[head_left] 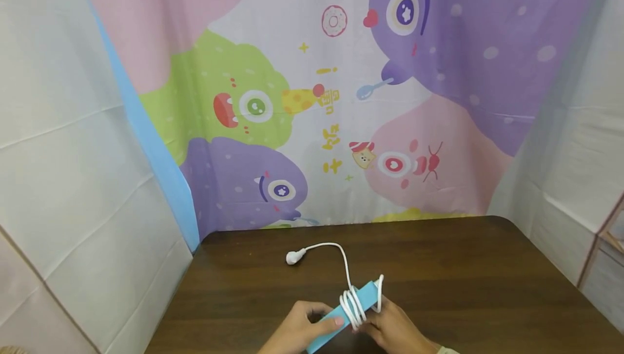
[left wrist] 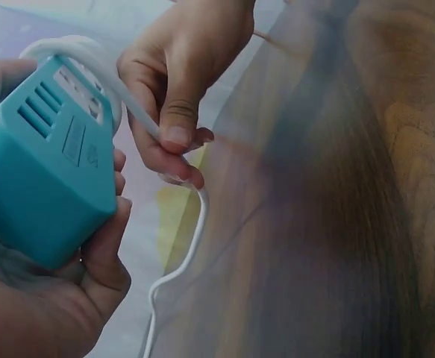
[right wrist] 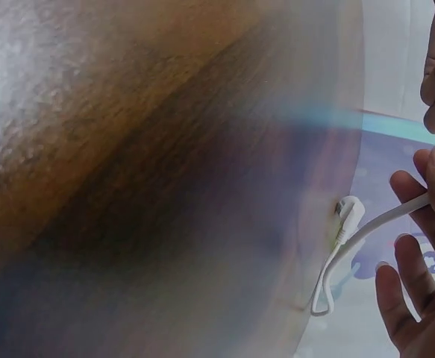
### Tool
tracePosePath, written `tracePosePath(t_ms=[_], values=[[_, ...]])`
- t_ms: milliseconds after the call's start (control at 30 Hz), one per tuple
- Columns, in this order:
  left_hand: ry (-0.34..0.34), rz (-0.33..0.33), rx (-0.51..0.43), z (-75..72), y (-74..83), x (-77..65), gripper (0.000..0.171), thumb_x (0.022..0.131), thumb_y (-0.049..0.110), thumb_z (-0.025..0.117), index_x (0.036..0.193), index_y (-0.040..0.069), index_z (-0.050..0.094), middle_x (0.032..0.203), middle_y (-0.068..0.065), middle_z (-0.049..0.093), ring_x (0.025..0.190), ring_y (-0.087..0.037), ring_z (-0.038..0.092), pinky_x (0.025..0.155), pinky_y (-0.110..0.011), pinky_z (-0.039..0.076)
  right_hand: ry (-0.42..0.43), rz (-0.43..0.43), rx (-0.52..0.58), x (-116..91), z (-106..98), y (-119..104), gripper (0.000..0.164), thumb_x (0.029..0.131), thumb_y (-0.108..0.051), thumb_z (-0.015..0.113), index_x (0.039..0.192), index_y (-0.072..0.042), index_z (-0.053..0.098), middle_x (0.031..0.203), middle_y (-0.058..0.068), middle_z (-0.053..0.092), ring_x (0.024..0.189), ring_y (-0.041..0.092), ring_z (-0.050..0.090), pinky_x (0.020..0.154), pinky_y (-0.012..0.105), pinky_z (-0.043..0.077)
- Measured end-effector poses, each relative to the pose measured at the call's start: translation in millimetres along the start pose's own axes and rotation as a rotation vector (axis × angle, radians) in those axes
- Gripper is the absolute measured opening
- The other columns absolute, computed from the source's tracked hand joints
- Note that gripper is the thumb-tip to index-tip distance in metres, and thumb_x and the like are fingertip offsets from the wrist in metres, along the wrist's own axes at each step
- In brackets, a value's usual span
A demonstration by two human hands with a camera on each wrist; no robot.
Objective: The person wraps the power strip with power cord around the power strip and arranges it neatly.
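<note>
A light-blue power strip [head_left: 368, 294] is held up above the near part of the table, tilted. My left hand [head_left: 299, 328] grips its lower end, thumb on top. Several turns of white cord [head_left: 353, 308] wrap the strip's middle. In the left wrist view, slots and sockets show on the strip [left wrist: 45, 164], and my right hand [left wrist: 187, 67] pinches the cord between thumb and forefinger beside it. From the coil, the loose cord runs away to a white plug [head_left: 294, 257] lying on the table. The strip partly hides my right hand in the head view.
The dark wooden table [head_left: 439, 267] has rounded far corners. Behind it hangs a curtain [head_left: 331, 202] printed with cartoon monsters. Pale cloth walls [head_left: 97, 181] stand at both sides.
</note>
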State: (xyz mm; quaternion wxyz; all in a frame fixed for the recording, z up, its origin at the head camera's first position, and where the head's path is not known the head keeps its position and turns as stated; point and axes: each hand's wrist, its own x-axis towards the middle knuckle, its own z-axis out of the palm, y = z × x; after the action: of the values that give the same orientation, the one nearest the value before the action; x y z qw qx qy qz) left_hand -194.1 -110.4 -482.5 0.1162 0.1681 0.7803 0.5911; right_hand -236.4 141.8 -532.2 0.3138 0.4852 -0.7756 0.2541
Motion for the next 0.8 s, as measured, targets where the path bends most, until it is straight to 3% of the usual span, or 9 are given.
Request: tracePosePath(t_ms=[167, 233, 300, 400, 467, 600, 800], values=[[-0.042, 0.015, -0.031, -0.2, -2.7, -2.6, 0.036, 0.092, 0.039, 0.076, 0.108, 0.006, 0.078, 0.094, 0.003, 0.074, 0.085, -0.012, 0.064, 0.076, -0.028, 0.051, -0.001, -0.040, -0.052, -2, -1, 1, 0.006, 0.084, -0.025, 0.081, 0.084, -0.021, 0.077, 0.093, -0.005, 0.074, 0.092, 0.023, 0.068, 0.077, 0.042, 0.056], [-0.058, 0.025, -0.040, -1.0, -2.7, -3.4, 0.036, 0.093, 0.038, 0.075, 0.108, 0.006, 0.078, 0.094, 0.004, 0.074, 0.085, -0.011, 0.064, 0.076, -0.028, 0.051, -0.014, 0.024, -0.030, -2, -2, 0, 0.016, 0.077, -0.016, 0.085, 0.089, -0.017, 0.075, 0.095, -0.003, 0.072, 0.093, 0.019, 0.067, 0.077, 0.042, 0.056], [-0.096, 0.041, -0.053, -2.2, -1.7, -4.1, 0.037, 0.094, 0.038, 0.074, 0.111, 0.005, 0.078, 0.096, 0.004, 0.075, 0.087, -0.011, 0.065, 0.078, -0.028, 0.052, -0.023, 0.107, 0.065, -2, -4, -1, 0.028, 0.074, -0.002, 0.086, 0.093, -0.013, 0.068, 0.094, -0.003, 0.066, 0.088, 0.012, 0.063, 0.074, 0.036, 0.056], [-0.181, 0.107, -0.035, -3.2, 0.0, -3.4, 0.035, 0.097, 0.035, 0.072, 0.114, 0.005, 0.077, 0.102, 0.006, 0.075, 0.091, -0.009, 0.067, 0.083, -0.028, 0.053, -0.026, 0.187, 0.224, 0, -5, -1, 0.037, 0.077, 0.006, 0.082, 0.099, -0.018, 0.065, 0.093, -0.008, 0.056, 0.083, 0.001, 0.052, 0.067, 0.023, 0.051], [-0.243, 0.146, -0.026, -2.8, 0.5, -2.6, 0.031, 0.098, 0.030, 0.072, 0.116, 0.006, 0.076, 0.105, 0.007, 0.074, 0.093, -0.008, 0.067, 0.084, -0.028, 0.054, -0.050, 0.166, 0.277, 4, -5, 0, 0.034, 0.082, 0.003, 0.080, 0.097, -0.025, 0.068, 0.090, -0.014, 0.055, 0.081, -0.002, 0.043, 0.066, 0.015, 0.044], [-0.300, 0.168, 0.021, -2.9, 0.6, -2.6, 0.025, 0.096, 0.022, 0.073, 0.115, 0.007, 0.076, 0.102, 0.009, 0.072, 0.089, -0.004, 0.065, 0.080, -0.025, 0.054, -0.106, 0.051, 0.145, 10, -2, 2, 0.018, 0.091, -0.018, 0.076, 0.097, -0.035, 0.074, 0.097, -0.026, 0.066, 0.082, -0.004, 0.034, 0.068, 0.013, 0.032], [-0.302, 0.118, 0.154, -6.0, 2.9, -4.2, 0.026, 0.093, 0.025, 0.076, 0.113, 0.009, 0.076, 0.102, 0.013, 0.070, 0.087, -0.002, 0.063, 0.076, -0.023, 0.052, -0.124, 0.050, 0.183, 11, 0, 10, 0.015, 0.094, -0.013, 0.071, 0.102, -0.023, 0.080, 0.104, -0.015, 0.072, 0.086, 0.000, 0.040, 0.074, 0.013, 0.035]])
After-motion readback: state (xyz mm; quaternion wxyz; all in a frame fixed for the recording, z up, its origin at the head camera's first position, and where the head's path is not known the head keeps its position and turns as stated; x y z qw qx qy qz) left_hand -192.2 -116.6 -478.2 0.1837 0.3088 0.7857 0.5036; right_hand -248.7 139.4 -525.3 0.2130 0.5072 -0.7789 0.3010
